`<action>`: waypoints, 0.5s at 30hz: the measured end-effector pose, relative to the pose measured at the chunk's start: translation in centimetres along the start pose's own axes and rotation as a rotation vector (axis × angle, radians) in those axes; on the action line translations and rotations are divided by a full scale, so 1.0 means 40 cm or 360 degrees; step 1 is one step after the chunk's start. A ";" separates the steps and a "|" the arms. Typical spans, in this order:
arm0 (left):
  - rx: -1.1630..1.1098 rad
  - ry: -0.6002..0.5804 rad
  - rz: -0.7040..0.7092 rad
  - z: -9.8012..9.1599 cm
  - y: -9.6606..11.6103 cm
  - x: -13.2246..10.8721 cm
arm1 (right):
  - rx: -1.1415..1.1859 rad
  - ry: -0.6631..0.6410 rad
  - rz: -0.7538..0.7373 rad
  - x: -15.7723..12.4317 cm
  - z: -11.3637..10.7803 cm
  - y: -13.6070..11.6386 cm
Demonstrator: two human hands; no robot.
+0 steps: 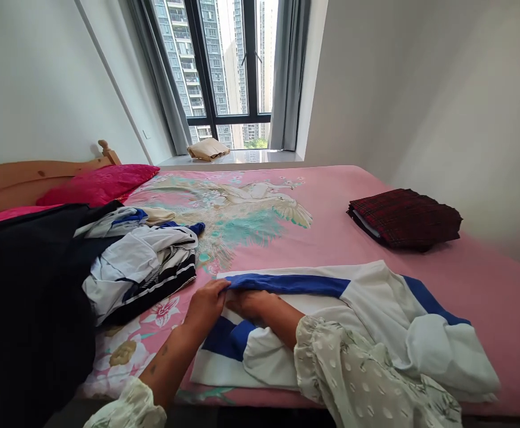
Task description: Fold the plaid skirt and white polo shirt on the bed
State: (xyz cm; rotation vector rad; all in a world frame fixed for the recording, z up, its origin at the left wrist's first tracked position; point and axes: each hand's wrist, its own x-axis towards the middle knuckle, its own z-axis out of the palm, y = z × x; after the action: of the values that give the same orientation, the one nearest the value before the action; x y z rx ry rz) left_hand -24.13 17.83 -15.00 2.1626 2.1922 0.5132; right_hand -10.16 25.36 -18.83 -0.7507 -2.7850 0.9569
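Observation:
A white garment with blue panels [371, 297], its kind unclear, lies partly folded along the bed's front edge. My left hand [208, 303] pinches its far left corner, where a blue band begins. Just right of it, my right hand [253, 302] reaches in below that blue band, palm side down against the cloth. The band and folds hide most of the right fingers, so their grip does not show. A white section with a dark blue panel [224, 339] lies nearer to me, below both wrists.
At left is a heap of white, striped and blue clothes [139, 261], beside a large black cloth [32, 297]. A dark red plaid folded garment [406, 217] sits at right on the pink bed sheet [313, 238]. Farther back are a red pillow [103, 183] and a beige bundle [208, 148] on the windowsill.

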 end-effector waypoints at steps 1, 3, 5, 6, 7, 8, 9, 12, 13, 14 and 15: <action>-0.0012 -0.0018 0.0000 0.011 -0.006 -0.012 | 0.0008 0.0004 0.0016 0.010 0.005 0.003; -0.0027 -0.0063 -0.0012 0.034 -0.018 -0.038 | 0.0019 -0.0011 0.0017 0.016 0.010 0.011; -0.0038 -0.0108 -0.0020 0.052 -0.026 -0.059 | 0.0023 -0.0031 0.0006 0.002 0.010 0.024; -0.0043 -0.0125 -0.0021 0.058 -0.029 -0.067 | 0.0019 -0.0041 0.0021 -0.012 0.007 0.032; -0.0047 -0.0137 -0.0022 0.062 -0.032 -0.073 | 0.0009 -0.0054 0.0059 -0.030 0.002 0.042; -0.0050 -0.0147 -0.0023 0.064 -0.034 -0.077 | -0.0011 -0.0070 0.0125 -0.052 -0.006 0.054; -0.0052 -0.0154 -0.0025 0.064 -0.035 -0.079 | -0.0036 -0.0088 0.0209 -0.076 -0.017 0.066; -0.0057 -0.0166 -0.0029 0.059 -0.035 -0.078 | -0.0118 -0.0135 0.0448 -0.156 -0.063 0.106; -0.0060 -0.0165 -0.0030 0.056 -0.033 -0.077 | -0.0147 -0.0141 0.0499 -0.183 -0.082 0.120; -0.0061 -0.0167 -0.0028 0.053 -0.031 -0.075 | -0.0176 -0.0127 0.0539 -0.211 -0.101 0.132; -0.0053 -0.0173 -0.0025 0.050 -0.028 -0.073 | -0.0207 -0.0105 0.0579 -0.239 -0.121 0.143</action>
State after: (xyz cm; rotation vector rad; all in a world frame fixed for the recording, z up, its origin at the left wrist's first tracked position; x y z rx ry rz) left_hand -24.62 15.44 -17.79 2.1022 2.1273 0.4179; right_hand 1.81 27.30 -17.83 -1.3014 -2.8450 0.8670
